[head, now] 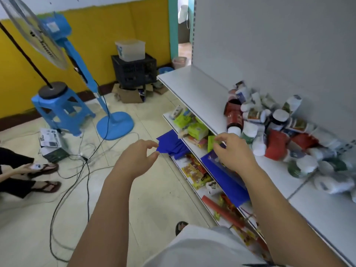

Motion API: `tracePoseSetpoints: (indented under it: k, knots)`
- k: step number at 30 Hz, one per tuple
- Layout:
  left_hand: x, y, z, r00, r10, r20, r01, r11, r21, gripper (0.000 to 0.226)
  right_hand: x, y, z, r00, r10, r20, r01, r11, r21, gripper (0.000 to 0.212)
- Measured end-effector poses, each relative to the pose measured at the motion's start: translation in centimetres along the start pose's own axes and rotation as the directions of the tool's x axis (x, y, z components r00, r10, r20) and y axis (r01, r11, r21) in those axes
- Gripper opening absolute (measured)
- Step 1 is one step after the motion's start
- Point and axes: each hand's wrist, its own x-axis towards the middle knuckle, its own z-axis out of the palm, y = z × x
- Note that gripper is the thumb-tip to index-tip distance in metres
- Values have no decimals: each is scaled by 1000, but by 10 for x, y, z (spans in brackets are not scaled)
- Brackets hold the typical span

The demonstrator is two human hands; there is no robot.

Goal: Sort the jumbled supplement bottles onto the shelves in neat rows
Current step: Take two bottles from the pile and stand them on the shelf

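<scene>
Both hands are out in front at about the same height and hold nothing. The left hand point(137, 158) hangs over the floor with its fingers loosely curled and a gap between thumb and forefinger. The right hand point(234, 151) has its back turned up and its fingers bent slackly at the front edge of the upper shelf point(192, 87), and I can see nothing in its grip. The heap of supplement bottles point(269, 128) lies to the right of both hands and a little further in, against the shelf's back panel. Its long run follows the shelf, from the far left down toward the person's right side. Most of the bottles lie tumbled on their sides, caps pointing every way. The right hand is plainly the nearer, just beside a white-capped bottle point(234, 130) at the heap's front edge, while the left is well apart from it. I'd judge a short reach rightward with the right hand starts the sorting, onto the bare stretch of shelf further along.
</scene>
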Motion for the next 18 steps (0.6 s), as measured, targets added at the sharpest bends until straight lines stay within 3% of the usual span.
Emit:
tracePoseSetpoints:
  k: [6,11,18]
  knots:
    - [122,-7,-22,996,69,60,-68,998,-15,34,102,-22,3,996,86,-12,-86,996,12,30]
    - [237,-5,-27,957,232,173,-229,973,-36,34,163,-21,19,970,229,-82,-229,973,15,31]
    - [387,14,-46,811,509,288,-518,854,-52,31,231,-26,35,809,528,-259,-528,846,76,35]
